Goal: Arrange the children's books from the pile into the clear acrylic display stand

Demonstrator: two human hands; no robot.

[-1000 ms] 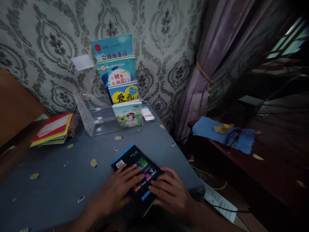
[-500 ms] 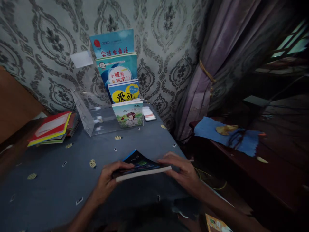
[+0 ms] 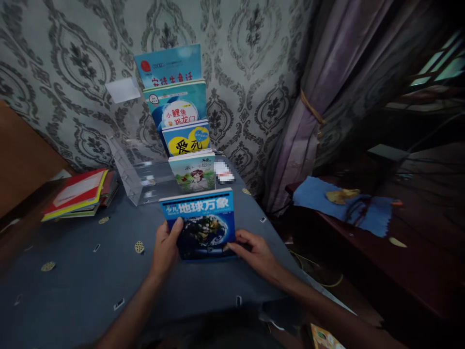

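A blue book (image 3: 205, 230) with a globe on its cover is held upright over the table, its front facing me. My left hand (image 3: 166, 245) grips its left edge, thumb on the cover. At the lower right edge, my right hand (image 3: 252, 249) pinches the book between thumb and fingers. Just behind it stands a clear acrylic rack (image 3: 125, 169). In the rack's right side, books rise in tiers: a green book with a drawn girl (image 3: 194, 174), a blue and yellow book (image 3: 189, 140), a teal book (image 3: 178, 104) and a light blue book (image 3: 169, 63).
A stack of books and folders (image 3: 76, 194) lies left of the rack. A small white pixelated item (image 3: 224, 172) is at its right. Beyond the table's right edge, a dark red bench (image 3: 348, 237) bears a blue cloth (image 3: 316, 196). A purple curtain (image 3: 308, 111) hangs by the patterned wall.
The book was tilted nearly flat, showing its dark cover and page edge; now it stands upright with the globe cover facing me. Both hands have turned with it.
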